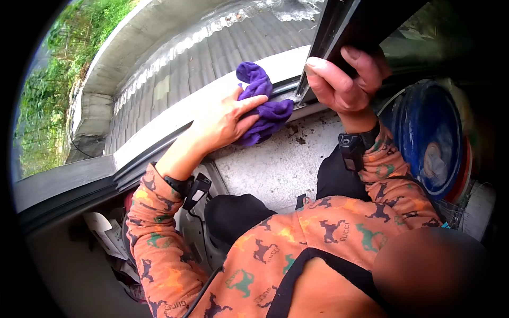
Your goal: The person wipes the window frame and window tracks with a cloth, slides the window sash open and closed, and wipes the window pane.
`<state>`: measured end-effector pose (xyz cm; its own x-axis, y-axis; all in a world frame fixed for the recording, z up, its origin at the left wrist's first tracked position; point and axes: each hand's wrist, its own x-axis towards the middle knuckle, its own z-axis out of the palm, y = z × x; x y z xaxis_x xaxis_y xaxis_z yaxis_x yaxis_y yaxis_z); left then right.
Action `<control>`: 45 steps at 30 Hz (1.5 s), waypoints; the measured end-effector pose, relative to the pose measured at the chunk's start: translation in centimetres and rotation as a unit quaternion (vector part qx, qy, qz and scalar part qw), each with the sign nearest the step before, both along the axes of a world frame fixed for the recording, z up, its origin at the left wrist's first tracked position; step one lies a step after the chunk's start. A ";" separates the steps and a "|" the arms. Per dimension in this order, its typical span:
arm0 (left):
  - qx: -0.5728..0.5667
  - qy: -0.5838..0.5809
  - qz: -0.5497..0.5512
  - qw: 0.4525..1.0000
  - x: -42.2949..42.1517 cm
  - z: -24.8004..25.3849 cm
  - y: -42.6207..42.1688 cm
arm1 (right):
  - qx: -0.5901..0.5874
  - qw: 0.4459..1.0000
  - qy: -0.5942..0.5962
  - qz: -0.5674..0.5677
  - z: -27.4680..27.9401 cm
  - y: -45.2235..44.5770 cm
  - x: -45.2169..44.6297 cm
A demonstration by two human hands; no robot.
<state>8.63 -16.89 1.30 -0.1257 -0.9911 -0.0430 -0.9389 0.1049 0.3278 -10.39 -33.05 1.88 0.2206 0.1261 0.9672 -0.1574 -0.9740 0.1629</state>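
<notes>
A crumpled purple cloth (260, 114) lies bunched over the window track (281, 89) and the inner edge of the sill. My left hand (225, 119) presses on it with the fingers spread across its folds, gripping it. To the right, my right hand (347, 85) is curled at the edge of the dark window sash (331, 40), with bent fingers against the frame. Part of that hand's grip is hidden behind the frame. The cloth sits just left of the sash's lower corner.
Below the sill is a stained white surface (265, 175) between my knees. A blue round lid or tub (432, 138) stands at the right. White papers or boxes (106, 233) are at lower left. Outside are a ribbed grey roof (212, 53) and green plants (50, 122).
</notes>
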 end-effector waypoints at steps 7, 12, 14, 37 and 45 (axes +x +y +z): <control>0.107 -0.196 -0.061 0.973 -2.9 -4.6 -1.6 | -0.001 1.000 0.004 -0.013 -1.0 -0.7 -0.2; 0.180 -0.235 0.012 0.955 1.6 -3.2 4.6 | -0.002 1.000 0.009 0.002 -1.0 -0.5 -0.1; 0.272 -0.220 0.088 0.933 3.8 -1.5 6.4 | -0.005 1.000 0.011 0.003 -0.5 0.1 -0.5; -0.044 0.009 0.255 0.966 3.9 -2.5 9.2 | 0.435 0.882 0.154 -0.099 -5.8 5.5 -6.9; -0.158 -0.180 0.109 0.965 2.3 -3.1 4.9 | 0.534 0.809 0.196 -0.147 -8.7 2.4 -7.6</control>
<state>10.89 -12.01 -1.83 0.0545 -0.9632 0.2632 -0.9970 -0.0672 -0.0393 -18.01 -30.63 -6.83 0.4043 -0.8498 0.3381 -0.5485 -0.5211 -0.6539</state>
